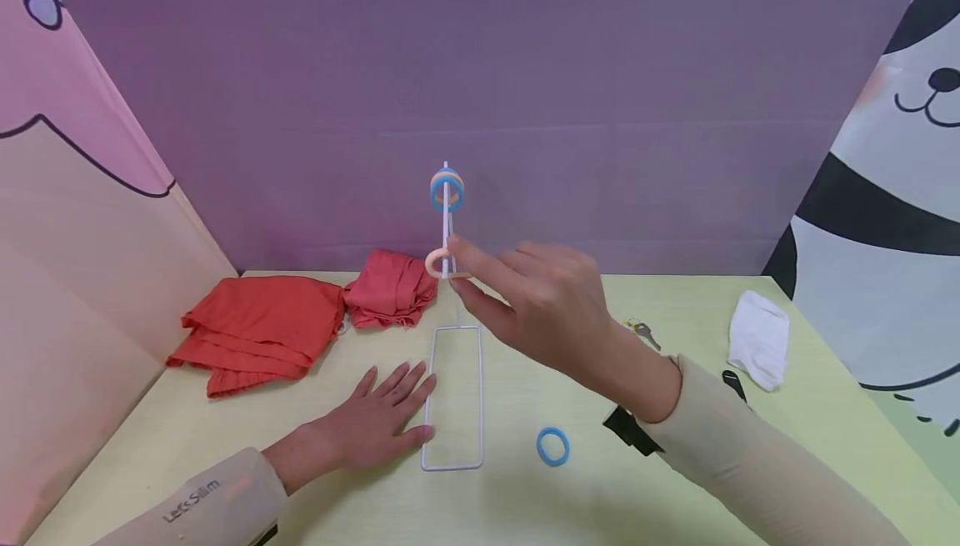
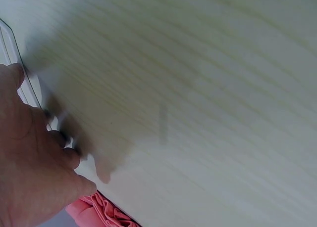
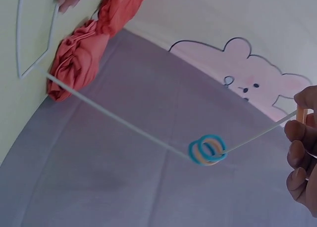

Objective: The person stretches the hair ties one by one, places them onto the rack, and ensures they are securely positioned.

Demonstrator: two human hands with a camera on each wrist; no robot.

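A white wire stand rests its rectangular base (image 1: 482,396) on the table, its upright rising at the back and bending into a sloping arm (image 3: 257,135). Blue and peach rings (image 3: 192,153) hang together at the bend. My right hand (image 1: 551,304) pinches a peach ring (image 1: 430,262) between thumb and index finger, at the arm's near end; the right wrist view shows the ring at the arm's tip, partly hidden by the fingers. My left hand (image 1: 375,425) lies with spread fingers on the table, fingertips and thumb at the base's left side.
A loose blue ring (image 1: 552,447) lies right of the base. Red folded cloths (image 1: 262,325) sit at the back left. Keys (image 1: 643,333), a white cloth item (image 1: 759,339) and a black object (image 1: 733,383) are on the right. A purple curtain (image 1: 525,71) hangs behind.
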